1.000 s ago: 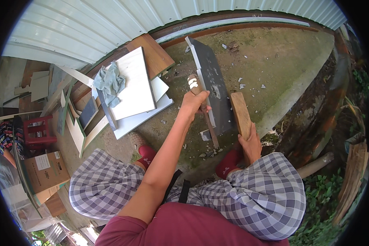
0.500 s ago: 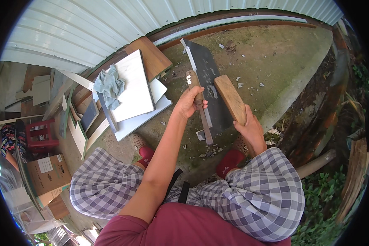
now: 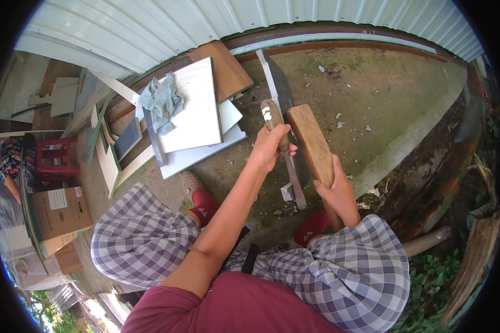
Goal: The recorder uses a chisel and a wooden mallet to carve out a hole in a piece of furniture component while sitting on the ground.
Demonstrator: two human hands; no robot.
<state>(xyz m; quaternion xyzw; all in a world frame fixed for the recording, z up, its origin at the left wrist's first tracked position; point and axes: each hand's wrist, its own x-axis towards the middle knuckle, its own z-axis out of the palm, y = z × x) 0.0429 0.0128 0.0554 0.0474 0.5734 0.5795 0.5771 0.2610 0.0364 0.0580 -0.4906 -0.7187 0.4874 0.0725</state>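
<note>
My left hand (image 3: 269, 149) is closed around the wooden handle of a chisel (image 3: 295, 183), whose flat rusty blade points down toward my feet. The handle's upper end has white patches. A dark panel with a pale edge (image 3: 273, 77) stands steeply tilted on the ground, just beyond the chisel, partly hidden by my left hand and the tools. My right hand (image 3: 340, 190) grips a thick wooden block (image 3: 310, 135) by its lower part, its upper end beside the chisel handle. A small whitish chunk (image 3: 287, 192) lies near the blade tip.
At left, a white board (image 3: 197, 111) with a grey-blue rag (image 3: 162, 102) tops a pile of panels, beside a brown board (image 3: 222, 69). Corrugated metal wall (image 3: 205, 22) runs behind. A red stool (image 3: 56, 158), a cardboard box (image 3: 61, 211) and another person's arm (image 3: 12, 187) are far left.
The dark panel has tipped more upright, showing less of its face. The wooden block has come closer to the chisel handle. The whole view has shifted slightly.
</note>
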